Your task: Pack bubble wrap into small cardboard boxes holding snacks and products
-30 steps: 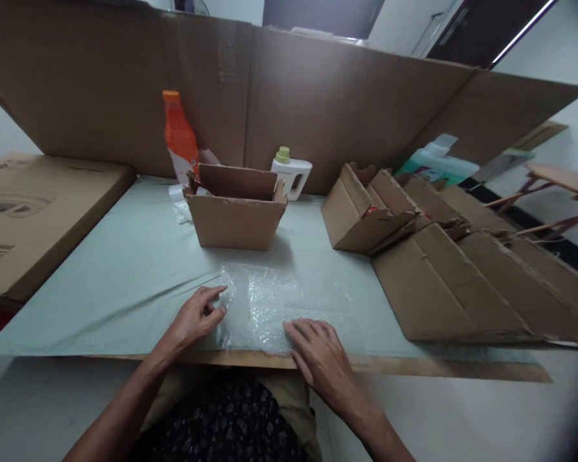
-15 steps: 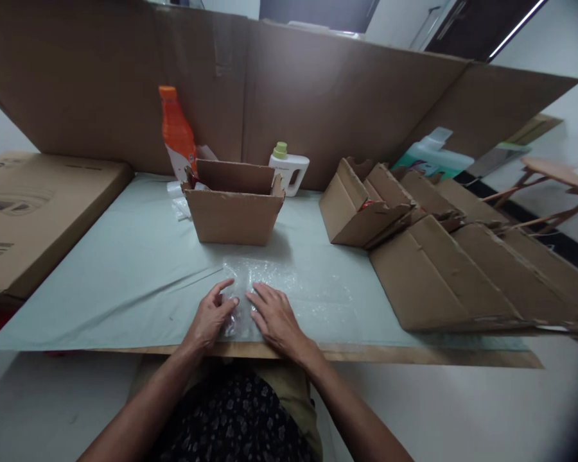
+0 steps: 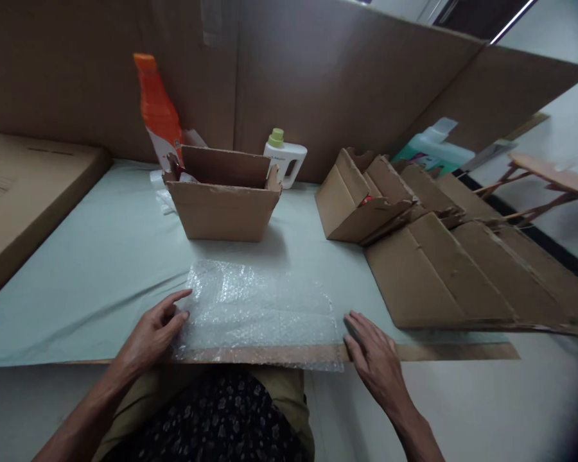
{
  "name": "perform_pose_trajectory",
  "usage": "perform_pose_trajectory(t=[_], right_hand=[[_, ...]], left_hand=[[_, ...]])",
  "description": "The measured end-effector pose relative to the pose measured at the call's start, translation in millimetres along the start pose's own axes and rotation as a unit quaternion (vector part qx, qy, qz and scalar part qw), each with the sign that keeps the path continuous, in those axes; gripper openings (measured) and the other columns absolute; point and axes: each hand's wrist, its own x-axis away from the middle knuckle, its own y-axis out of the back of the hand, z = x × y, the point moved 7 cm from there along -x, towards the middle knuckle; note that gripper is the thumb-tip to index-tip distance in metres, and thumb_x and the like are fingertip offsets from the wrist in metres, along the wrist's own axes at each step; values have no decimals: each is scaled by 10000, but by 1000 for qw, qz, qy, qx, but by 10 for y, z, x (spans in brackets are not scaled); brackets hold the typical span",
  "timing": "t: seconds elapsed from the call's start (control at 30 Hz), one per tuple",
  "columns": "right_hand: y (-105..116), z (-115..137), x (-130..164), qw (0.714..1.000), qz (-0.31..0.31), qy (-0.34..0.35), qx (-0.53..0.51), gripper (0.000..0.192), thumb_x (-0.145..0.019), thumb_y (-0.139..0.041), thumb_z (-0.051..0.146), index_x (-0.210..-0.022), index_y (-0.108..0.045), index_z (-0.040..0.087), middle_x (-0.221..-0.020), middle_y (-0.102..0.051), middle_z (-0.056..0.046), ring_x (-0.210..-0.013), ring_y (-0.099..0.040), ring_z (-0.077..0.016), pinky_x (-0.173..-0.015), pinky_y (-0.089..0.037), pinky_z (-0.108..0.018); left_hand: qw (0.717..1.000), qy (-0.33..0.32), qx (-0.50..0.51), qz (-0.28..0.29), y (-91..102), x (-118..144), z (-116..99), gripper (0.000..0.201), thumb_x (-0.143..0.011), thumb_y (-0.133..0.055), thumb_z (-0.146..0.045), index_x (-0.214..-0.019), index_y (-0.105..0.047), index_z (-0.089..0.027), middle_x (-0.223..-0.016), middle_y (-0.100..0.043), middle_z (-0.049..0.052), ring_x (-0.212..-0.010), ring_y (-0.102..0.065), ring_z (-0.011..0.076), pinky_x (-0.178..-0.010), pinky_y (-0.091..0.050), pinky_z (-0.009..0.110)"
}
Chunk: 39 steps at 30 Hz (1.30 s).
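Observation:
A sheet of bubble wrap (image 3: 260,311) lies spread flat along the front of the table, its lower edge hanging slightly over the table's edge. My left hand (image 3: 151,330) is at the sheet's left side, fingers apart, thumb and forefinger by its edge. At the right side is my right hand (image 3: 373,350), fingers stretched out and close to the sheet's edge; I cannot tell whether it touches. Behind the sheet stands an open cardboard box (image 3: 224,212) with something partly visible inside its left end.
An orange bottle (image 3: 158,109) and a white jug (image 3: 286,160) with a green cap stand behind the box. Several cardboard boxes (image 3: 414,269) lean together on the right, with a teal bottle (image 3: 433,151) behind. A large flat carton (image 3: 33,199) lies left.
My hands have moved apart, left hand to the left and right hand to the right. The bubble wrap now lies spread further left and closer to me. The view has tipped down.

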Motion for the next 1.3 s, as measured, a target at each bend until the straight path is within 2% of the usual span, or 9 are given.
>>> perform_pose_trajectory(t=[0.1,0.2,0.33,0.43,0.53,0.67,0.8,1.07,1.3], right_hand=[[129,182,246,996,25,79,-14,546,-945,-419,133,-1484,-457,211,-1453,-582,-122,-1337,-547,-241,-1006,-490,-422],[151,389,341,993,45,110,-3,675,-880,-455,77,-1540,-381,199,-1529,-502,-135,-1427,-454,-255,-1043,-471,-438],[135,448,263,993,27,115,-10,491,-910,-491,69,-1366,-593,222,-1458,-580,-143,-1367,-531,-272,-1009,-504,-453],[220,440,167,989,12,123,-80,323,-951,-493,94,-1133,-715,243,-1289,-709,-107,-1253,-634,-258,-956,-542,-446],[377,385,51,978,4,60,-198,238,-976,-505,182,-1027,-727,250,-1195,-754,-89,-1176,-683,-250,-948,-559,-439],[406,225,-122,930,-19,-131,-344,229,-971,-529,375,-931,-688,214,-997,-784,-92,-937,-749,-229,-793,-603,-342],[141,190,-281,898,-51,-228,-373,347,-906,-569,525,-862,-647,189,-672,-706,-25,-605,-688,-181,-567,-556,-271],[-178,199,-220,918,-112,-267,-271,316,-883,-581,479,-949,-693,191,-773,-738,-54,-689,-658,-199,-703,-527,-326],[-149,283,-292,968,-81,-201,-126,404,-946,-499,508,-1065,-702,179,-808,-717,-57,-629,-615,-187,-701,-490,-338]], left_hand=[[997,20,-3,72,33,106,117,624,-814,-619,-518,-1357,-630,-211,-813,-681,29,-700,-610,175,-599,-481,258],[993,35,-19,110,92,153,190,480,-770,-627,-488,-1173,-763,-265,-1137,-753,80,-970,-691,274,-772,-567,337],[993,19,-42,110,141,118,130,479,-716,-643,-488,-1129,-786,-293,-1203,-757,57,-1128,-678,326,-978,-538,409],[993,-4,-59,98,147,77,47,507,-720,-659,-535,-1146,-777,-288,-1163,-771,67,-1082,-703,320,-955,-554,403],[992,-72,-91,50,212,56,-83,419,-725,-670,-574,-995,-814,-286,-1027,-788,87,-979,-717,300,-873,-578,381],[968,-194,-155,-32,314,76,-319,315,-779,-666,-573,-727,-777,-283,-1112,-714,93,-1004,-668,277,-872,-557,375],[969,-179,-161,-53,288,-50,-340,364,-798,-642,-583,-704,-728,-243,-1317,-643,99,-1080,-634,284,-855,-551,366],[982,-100,-155,-47,152,-364,-224,379,-784,-567,-579,-745,-674,-217,-816,-713,48,-801,-652,226,-767,-521,313],[925,-77,-371,-42,62,-446,-126,357,-827,-538,-508,-952,-689,-210,-806,-687,67,-807,-637,265,-712,-457,339]])
